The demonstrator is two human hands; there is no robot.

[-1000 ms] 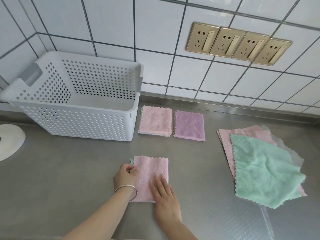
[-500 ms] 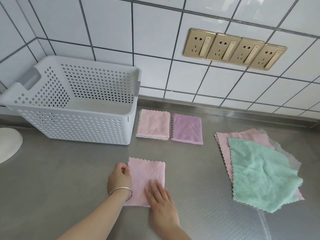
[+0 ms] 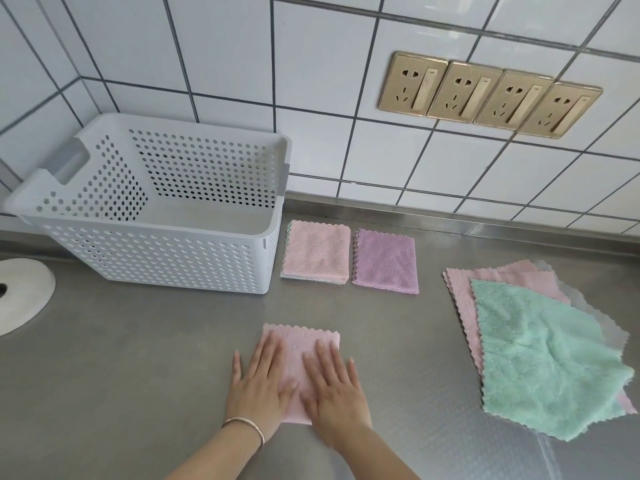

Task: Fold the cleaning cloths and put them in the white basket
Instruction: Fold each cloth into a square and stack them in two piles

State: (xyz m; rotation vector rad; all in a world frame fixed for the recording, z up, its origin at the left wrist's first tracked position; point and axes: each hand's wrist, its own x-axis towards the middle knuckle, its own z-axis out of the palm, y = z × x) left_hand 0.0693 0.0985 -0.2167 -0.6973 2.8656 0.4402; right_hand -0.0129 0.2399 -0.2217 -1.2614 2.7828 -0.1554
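A folded pink cloth point(image 3: 300, 344) lies on the steel counter in front of me. My left hand point(image 3: 258, 386) and my right hand point(image 3: 332, 389) both rest flat on it, fingers spread, pressing it down. Behind it, next to the white perforated basket point(image 3: 156, 251), sit a folded pink cloth stack point(image 3: 317, 252) and a folded purple cloth point(image 3: 386, 261). To the right lies a loose pile of unfolded cloths with a green cloth point(image 3: 540, 355) on top of pink ones point(image 3: 464, 299). The basket looks empty inside.
A white round object point(image 3: 20, 292) sits at the left counter edge. A tiled wall with a row of gold sockets point(image 3: 488, 93) rises behind the counter. Bare counter stretches between the basket and my hands.
My left hand let go of the cloth's left edge and now lies flat on it. My right hand slid up onto the cloth. The cloth itself stayed in place.
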